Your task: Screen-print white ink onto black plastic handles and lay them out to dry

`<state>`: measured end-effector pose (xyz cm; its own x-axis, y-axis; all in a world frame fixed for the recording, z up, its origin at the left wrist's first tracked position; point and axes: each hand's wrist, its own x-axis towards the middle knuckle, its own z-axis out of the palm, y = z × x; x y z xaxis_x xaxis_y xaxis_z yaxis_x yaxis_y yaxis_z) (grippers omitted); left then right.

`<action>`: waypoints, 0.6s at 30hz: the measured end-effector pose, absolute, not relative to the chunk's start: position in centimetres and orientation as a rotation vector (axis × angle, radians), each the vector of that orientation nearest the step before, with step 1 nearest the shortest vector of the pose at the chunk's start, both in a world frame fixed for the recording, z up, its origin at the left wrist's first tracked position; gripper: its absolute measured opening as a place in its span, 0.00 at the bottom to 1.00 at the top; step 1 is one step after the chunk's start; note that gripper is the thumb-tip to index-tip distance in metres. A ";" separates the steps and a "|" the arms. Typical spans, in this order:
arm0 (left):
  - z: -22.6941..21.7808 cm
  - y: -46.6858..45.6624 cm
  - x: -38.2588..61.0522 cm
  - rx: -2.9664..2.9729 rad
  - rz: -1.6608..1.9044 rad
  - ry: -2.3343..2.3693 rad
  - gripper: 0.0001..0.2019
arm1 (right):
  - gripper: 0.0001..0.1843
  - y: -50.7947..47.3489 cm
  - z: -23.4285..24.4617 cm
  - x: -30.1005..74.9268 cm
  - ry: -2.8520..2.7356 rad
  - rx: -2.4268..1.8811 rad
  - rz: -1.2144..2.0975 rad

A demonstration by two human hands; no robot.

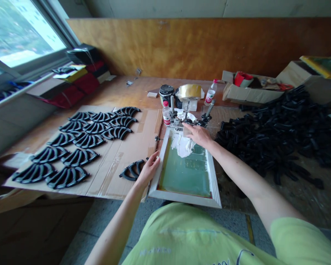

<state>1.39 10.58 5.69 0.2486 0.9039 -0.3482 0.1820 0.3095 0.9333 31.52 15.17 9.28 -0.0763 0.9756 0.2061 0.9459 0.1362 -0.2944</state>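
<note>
The right hand point(199, 135), pinching a flat scraper point(185, 132), is nearer the white ink point(183, 148); the framed screen point(186, 175) extends lengthwise nearward from it, beside the left hand point(149, 167), grip indeterminable.

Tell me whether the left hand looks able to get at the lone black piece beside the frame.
Probably yes: the black piece lies on the cardboard close beside the left hand, with nothing seen blocking the way; whether they touch is unclear.
</note>
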 end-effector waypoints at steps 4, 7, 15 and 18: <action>10.2 11.8 1.8 1.169 0.776 1.149 0.28 | 0.31 16.1 10.9 36.2 -1.723 -2.044 0.010; 13.1 13.6 3.7 1.088 0.974 0.992 0.26 | 0.18 13.8 9.3 40.0 -1.387 -2.130 -0.031; 13.4 14.9 8.4 0.841 1.214 0.937 0.22 | 0.14 7.6 -0.1 34.0 -1.892 -1.823 0.302; 9.1 11.2 9.1 0.740 0.811 1.005 0.24 | 0.06 6.0 0.4 29.2 -1.834 -1.840 0.135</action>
